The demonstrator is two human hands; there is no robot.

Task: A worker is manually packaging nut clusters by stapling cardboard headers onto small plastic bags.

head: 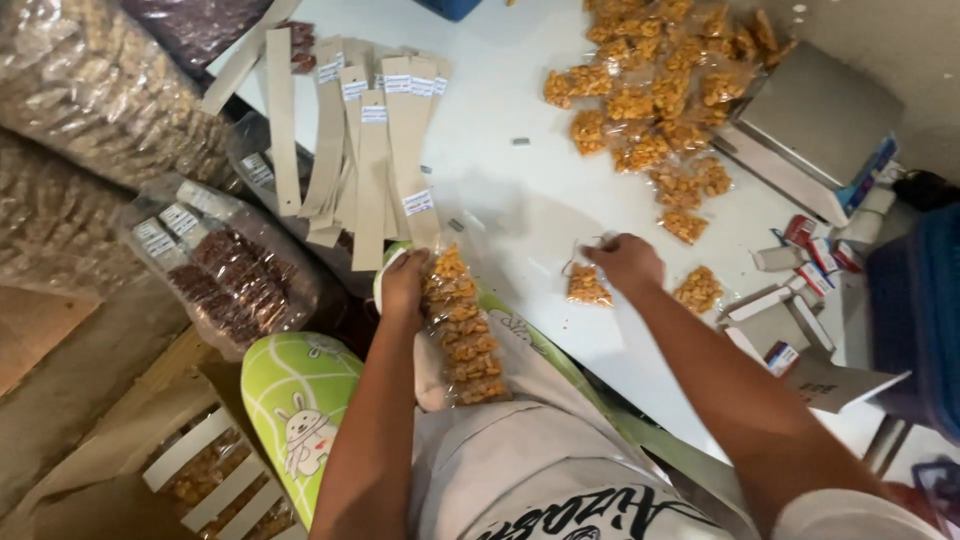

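My left hand [402, 285] grips the top of a strip of small clear snack packets [462, 335] filled with orange-brown pieces; the strip hangs down over my lap. My right hand [625, 262] reaches onto the white table [520, 190] and pinches the top of one small clear packet [587, 286] of the same snack. Another loose packet [698, 289] lies just right of that hand. A heap of filled packets [660, 90] covers the far part of the table.
Tan cardboard strips with white labels [375, 150] lie fanned at the table's left. Bags of dark snacks [235, 285] and big clear sacks [90, 90] stand at the left. A grey scale [815, 125] and small boxes [800, 290] sit at the right.
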